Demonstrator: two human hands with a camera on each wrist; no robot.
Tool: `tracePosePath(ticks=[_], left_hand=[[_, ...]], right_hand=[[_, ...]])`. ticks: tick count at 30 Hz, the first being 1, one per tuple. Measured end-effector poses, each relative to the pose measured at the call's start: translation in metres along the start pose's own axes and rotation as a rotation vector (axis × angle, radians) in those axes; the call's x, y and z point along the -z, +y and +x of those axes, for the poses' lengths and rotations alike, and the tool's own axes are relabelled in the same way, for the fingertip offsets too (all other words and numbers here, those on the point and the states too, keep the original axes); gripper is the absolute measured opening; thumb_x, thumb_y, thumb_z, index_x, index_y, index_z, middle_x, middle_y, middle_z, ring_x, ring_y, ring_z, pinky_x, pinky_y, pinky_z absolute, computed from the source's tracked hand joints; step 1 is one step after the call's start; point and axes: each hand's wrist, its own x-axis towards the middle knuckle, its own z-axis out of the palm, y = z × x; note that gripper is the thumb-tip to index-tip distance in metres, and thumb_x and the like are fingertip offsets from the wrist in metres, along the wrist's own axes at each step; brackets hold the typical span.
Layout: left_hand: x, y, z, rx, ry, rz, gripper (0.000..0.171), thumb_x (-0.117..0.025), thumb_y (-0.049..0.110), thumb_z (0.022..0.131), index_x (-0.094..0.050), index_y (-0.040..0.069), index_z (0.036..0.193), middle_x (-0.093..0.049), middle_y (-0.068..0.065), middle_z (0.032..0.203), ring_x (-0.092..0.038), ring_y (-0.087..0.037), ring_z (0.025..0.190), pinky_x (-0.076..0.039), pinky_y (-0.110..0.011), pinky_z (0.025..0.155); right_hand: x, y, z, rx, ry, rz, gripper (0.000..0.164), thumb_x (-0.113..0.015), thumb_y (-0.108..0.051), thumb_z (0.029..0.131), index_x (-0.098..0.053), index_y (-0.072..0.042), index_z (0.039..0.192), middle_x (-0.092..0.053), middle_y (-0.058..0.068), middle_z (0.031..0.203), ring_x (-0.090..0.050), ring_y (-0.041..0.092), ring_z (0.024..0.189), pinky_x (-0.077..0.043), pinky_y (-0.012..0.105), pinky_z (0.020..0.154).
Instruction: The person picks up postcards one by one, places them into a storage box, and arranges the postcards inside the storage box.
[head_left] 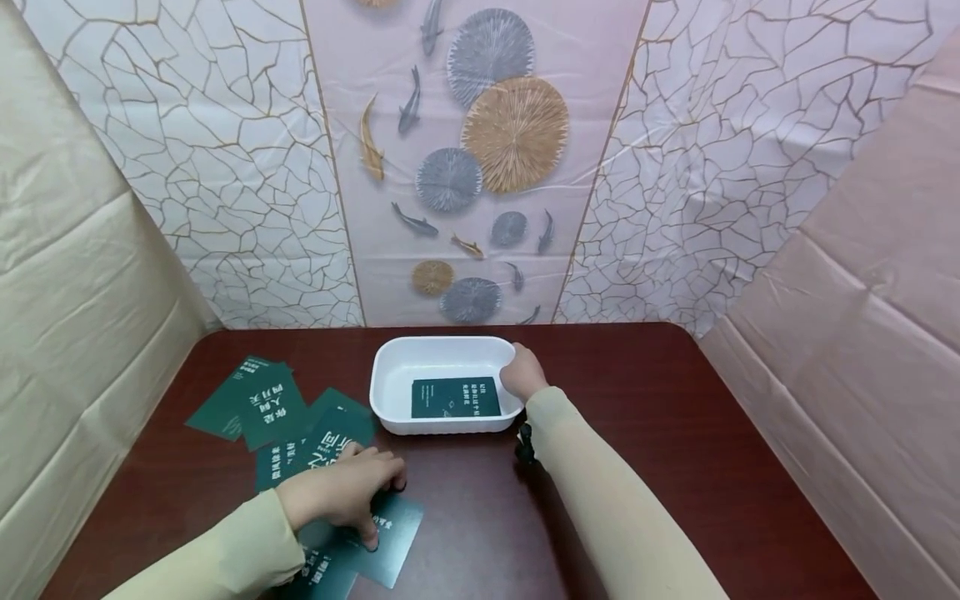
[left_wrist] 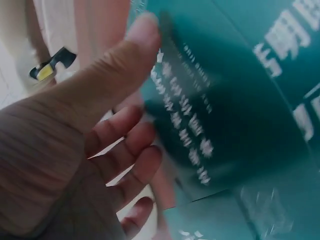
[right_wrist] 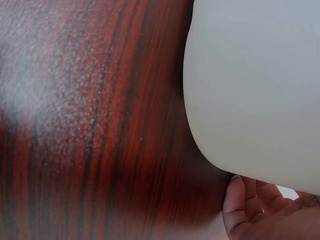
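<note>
My left hand (head_left: 341, 487) reaches over several overlapping dark green printed cards at the front left. Its thumb and fingers are spread apart above a green card (head_left: 397, 537) with white lettering. In the left wrist view the thumb (left_wrist: 120, 65) overlaps that card (left_wrist: 190, 100), and the other fingertips lie along its edge. At the back, my right hand (head_left: 523, 373) grips the right end of a white plastic tray (head_left: 390, 367). From the right wrist, fingers (right_wrist: 237, 205) show at the tray's side (right_wrist: 250, 90). A green card (head_left: 453, 398) lies inside the tray.
More green cards (head_left: 255, 400) lie spread on the left of the dark red wood-grain table (head_left: 637, 400). A patterned curtain (head_left: 465, 250) hangs behind the far edge, and pale fabric walls (head_left: 862, 333) flank both sides. A dark band (head_left: 525, 444) shows at the right wrist.
</note>
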Motion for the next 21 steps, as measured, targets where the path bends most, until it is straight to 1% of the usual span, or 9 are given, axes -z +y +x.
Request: tracePosePath(ticks=[2, 6, 9, 12, 14, 16, 18, 21], left_hand=[[-0.002, 0.000, 0.001, -0.003, 0.001, 0.006, 0.060, -0.095, 0.034, 0.052, -0.053, 0.027, 0.094, -0.048, 0.011, 0.084, -0.041, -0.009, 0.079, -0.026, -0.040, 0.079], [-0.003, 0.000, 0.003, -0.012, -0.001, -0.020, 0.055, -0.095, 0.030, 0.053, -0.053, 0.026, 0.088, -0.047, 0.009, 0.080, -0.041, -0.011, 0.075, -0.025, -0.038, 0.074], [0.000, -0.001, 0.003, -0.042, 0.003, -0.030, 0.048, -0.093, 0.029, 0.057, -0.054, 0.025, 0.085, -0.047, 0.009, 0.078, -0.041, -0.011, 0.074, -0.025, -0.039, 0.072], [0.003, -0.001, 0.004, -0.053, 0.004, -0.053, 0.039, -0.091, 0.029, 0.063, -0.057, 0.025, 0.082, -0.049, 0.010, 0.076, -0.043, -0.011, 0.073, -0.025, -0.039, 0.072], [0.005, -0.001, 0.005, -0.053, -0.001, -0.087, 0.034, -0.089, 0.029, 0.066, -0.058, 0.025, 0.079, -0.051, 0.010, 0.073, -0.044, -0.010, 0.070, -0.025, -0.040, 0.074], [0.007, -0.001, 0.006, -0.040, -0.012, -0.134, 0.029, -0.086, 0.029, 0.070, -0.059, 0.025, 0.078, -0.053, 0.010, 0.072, -0.046, -0.009, 0.068, -0.026, -0.039, 0.075], [0.011, -0.001, 0.009, -0.047, -0.026, -0.190, 0.024, -0.083, 0.028, 0.076, -0.059, 0.024, 0.078, -0.054, 0.010, 0.071, -0.048, -0.008, 0.066, -0.031, -0.037, 0.075], [0.018, -0.001, 0.013, -0.075, -0.038, -0.284, 0.017, -0.076, 0.023, 0.084, -0.059, 0.022, 0.082, -0.055, 0.008, 0.074, -0.049, -0.008, 0.067, -0.039, -0.030, 0.069]], right_hand=[[0.001, -0.001, -0.001, -0.005, 0.001, 0.007, 0.060, -0.054, 0.000, 0.093, -0.034, -0.009, 0.148, -0.046, 0.012, 0.140, -0.048, 0.028, 0.121, -0.042, 0.050, 0.099], [0.002, -0.001, -0.002, -0.008, -0.008, 0.006, 0.061, -0.055, 0.000, 0.093, -0.033, -0.010, 0.149, -0.044, 0.012, 0.142, -0.047, 0.028, 0.122, -0.041, 0.050, 0.100], [0.001, 0.000, -0.001, -0.006, -0.001, 0.000, 0.062, -0.056, -0.001, 0.092, -0.033, -0.009, 0.149, -0.043, 0.012, 0.143, -0.047, 0.028, 0.122, -0.041, 0.050, 0.100], [0.000, 0.001, 0.000, -0.005, 0.003, -0.001, 0.063, -0.057, -0.001, 0.092, -0.031, -0.009, 0.150, -0.042, 0.012, 0.144, -0.046, 0.028, 0.122, -0.040, 0.051, 0.101], [0.000, 0.001, 0.001, -0.006, 0.000, 0.000, 0.064, -0.056, -0.001, 0.093, -0.030, -0.010, 0.151, -0.041, 0.012, 0.145, -0.046, 0.029, 0.123, -0.039, 0.051, 0.101], [-0.001, 0.001, 0.002, -0.009, -0.004, 0.002, 0.064, -0.055, -0.001, 0.093, -0.029, -0.010, 0.151, -0.040, 0.012, 0.146, -0.045, 0.028, 0.124, -0.040, 0.051, 0.101], [0.000, 0.000, 0.002, -0.008, -0.005, 0.002, 0.064, -0.054, -0.001, 0.093, -0.029, -0.010, 0.151, -0.040, 0.012, 0.146, -0.045, 0.028, 0.125, -0.040, 0.051, 0.101], [0.001, 0.000, 0.001, -0.005, -0.002, 0.000, 0.063, -0.053, 0.000, 0.093, -0.029, -0.010, 0.151, -0.041, 0.012, 0.145, -0.045, 0.028, 0.125, -0.040, 0.050, 0.101]])
